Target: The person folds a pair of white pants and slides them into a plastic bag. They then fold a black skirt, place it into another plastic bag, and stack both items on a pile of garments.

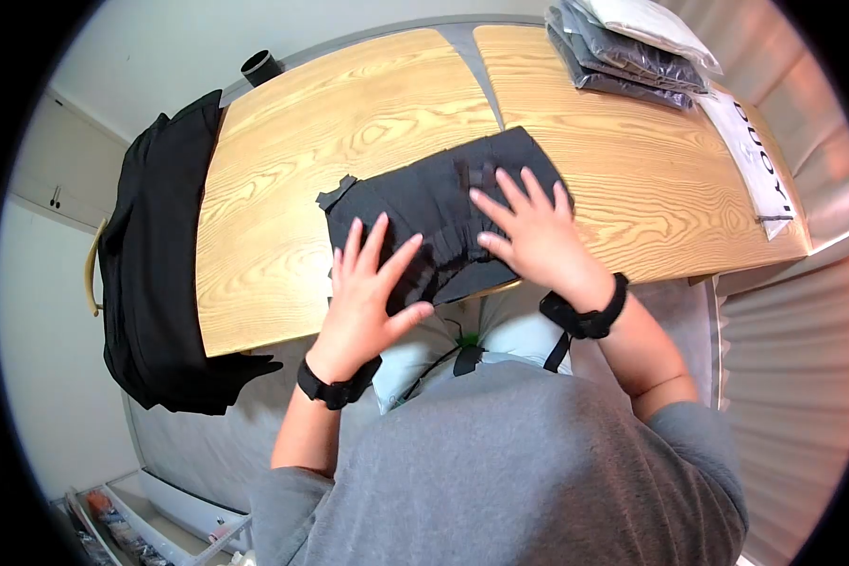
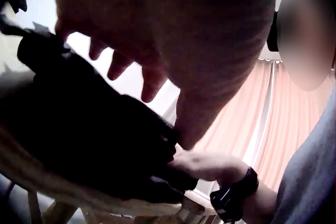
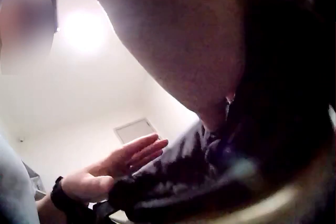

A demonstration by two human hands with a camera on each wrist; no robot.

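A folded black garment point(image 1: 401, 196) lies near the table's front edge, its gathered middle part crumpled into small folds. Over its lower left part my left hand point(image 1: 360, 297) is spread, fingers straight and pointing away from me. My right hand point(image 1: 538, 236) lies spread across its right part, fingers apart. In the left wrist view the dark cloth point(image 2: 89, 129) sits right below the left fingertips, with the right hand point(image 2: 202, 163) beyond. From the right wrist, the left hand point(image 3: 110, 174) appears flat beside the cloth point(image 3: 173, 176). Neither hand grips the garment.
More black clothing point(image 1: 156, 255) hangs over the table's left end, by a yellow curved bar point(image 1: 91, 269). Bagged folded garments point(image 1: 623, 57) are stacked at the back right, near a white printed bag point(image 1: 750, 160). A black cup point(image 1: 261, 67) stands behind the wooden table point(image 1: 283, 245).
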